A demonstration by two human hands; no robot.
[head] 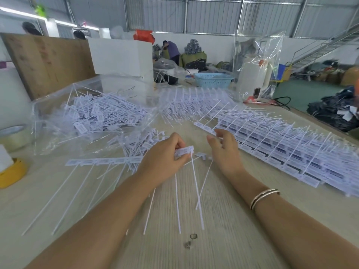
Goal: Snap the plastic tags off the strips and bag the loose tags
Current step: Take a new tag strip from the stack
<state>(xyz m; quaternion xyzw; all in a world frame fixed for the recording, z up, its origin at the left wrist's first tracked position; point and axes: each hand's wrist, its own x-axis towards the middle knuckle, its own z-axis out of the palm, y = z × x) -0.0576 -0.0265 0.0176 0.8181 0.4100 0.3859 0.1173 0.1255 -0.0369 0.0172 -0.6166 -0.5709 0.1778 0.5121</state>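
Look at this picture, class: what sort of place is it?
Probably a factory or warehouse packing floor: metal walls, a table with stacked tag strips, and a bag of loose tags.

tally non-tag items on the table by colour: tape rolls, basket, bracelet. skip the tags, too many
Clear tape roll: 1
Yellow tape roll: 1
Blue basket: 1
Metal bracelet, on the right wrist, not the table: 1
Total: 4
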